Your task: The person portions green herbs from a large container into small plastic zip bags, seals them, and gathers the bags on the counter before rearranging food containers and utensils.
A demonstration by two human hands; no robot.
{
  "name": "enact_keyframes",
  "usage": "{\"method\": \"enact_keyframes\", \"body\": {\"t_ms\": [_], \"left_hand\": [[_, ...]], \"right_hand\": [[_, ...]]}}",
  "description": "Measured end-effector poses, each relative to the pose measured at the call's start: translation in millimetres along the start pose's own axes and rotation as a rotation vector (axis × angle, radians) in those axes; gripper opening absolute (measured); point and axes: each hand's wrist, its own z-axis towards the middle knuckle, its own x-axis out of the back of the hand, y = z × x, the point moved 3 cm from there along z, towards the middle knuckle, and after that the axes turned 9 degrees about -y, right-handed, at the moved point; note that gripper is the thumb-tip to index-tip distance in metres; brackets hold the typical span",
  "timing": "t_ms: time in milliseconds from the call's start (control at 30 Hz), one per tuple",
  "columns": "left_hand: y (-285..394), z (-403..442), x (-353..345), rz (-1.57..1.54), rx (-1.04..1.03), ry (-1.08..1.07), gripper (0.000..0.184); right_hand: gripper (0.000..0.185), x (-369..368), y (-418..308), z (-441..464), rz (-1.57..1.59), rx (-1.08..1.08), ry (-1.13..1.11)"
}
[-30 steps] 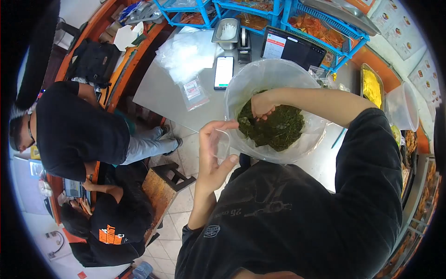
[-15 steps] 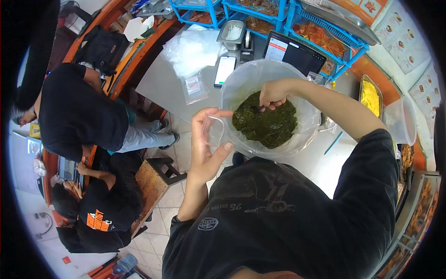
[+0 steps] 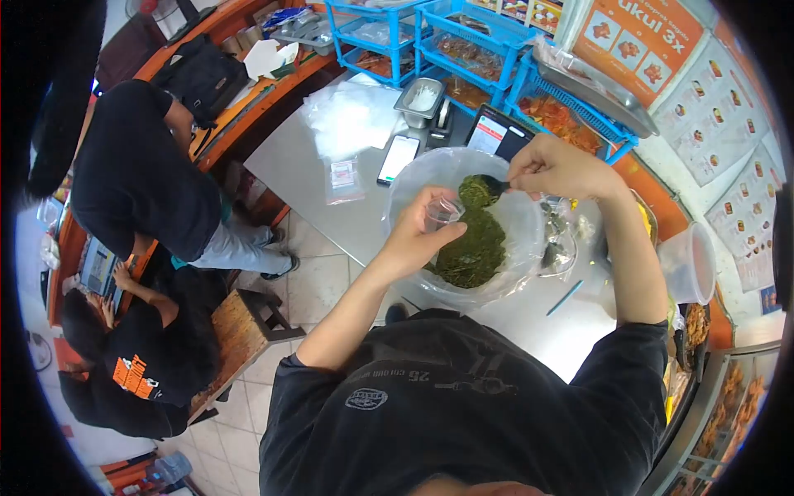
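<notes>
A large tub lined with clear plastic [image 3: 405, 186] stands on the table in front of me, with a dark green, moist-looking mash [image 3: 475, 256] inside. My right hand [image 3: 558, 168] grips the handle of a black spoon [image 3: 499, 185] above the tub's far right side. The spoon carries a heap of the green mash. My left hand [image 3: 422, 231] holds a small clear plastic cup [image 3: 444, 212] between thumb and fingers, over the tub's left part. The loaded spoon is a little to the right of the cup and apart from it. No green shows clearly in the cup.
Behind the tub are a phone [image 3: 399, 160], a tablet [image 3: 498, 135], a metal container [image 3: 422, 99] and blue tiered baskets [image 3: 467, 54]. Plastic bags [image 3: 347, 120] lie at back left. A clear bucket [image 3: 688, 263] stands right. Two people [image 3: 149, 165] are at a left counter.
My right hand has risen from the mash and moved right, lifting a loaded spoon. My left hand has moved right, bringing the cup over the tub. The view has shifted.
</notes>
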Motion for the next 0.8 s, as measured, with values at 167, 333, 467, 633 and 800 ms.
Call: {"method": "enact_keyframes", "body": {"t_ms": [167,333,467,633,800], "left_hand": [[-4.3,11.0,-17.9,-0.313,0.064,-0.088,0.053],[-2.3,15.6,-19.8,-0.387,0.062,-0.060,0.052],[-13.5,16.5,-18.4,-0.217,0.033,-0.015,0.052],[0.4,8.6,-15.8,0.057,-0.046,0.082,0.055],[10.2,-1.4,-16.8,0.332,-0.114,0.202,0.060]], "right_hand": [[0.015,-18.5,-0.2,-0.9,-0.240,-0.011,0.171],[0.009,-61.7,-10.9,-11.0,-0.602,0.012,0.542],[0.007,-83.6,-16.1,-16.3,-0.591,0.078,0.669],[0.006,-72.7,-11.4,-33.6,-0.409,0.088,0.765],[0.011,-86.7,9.4,-30.7,-0.398,0.014,0.684]]}}
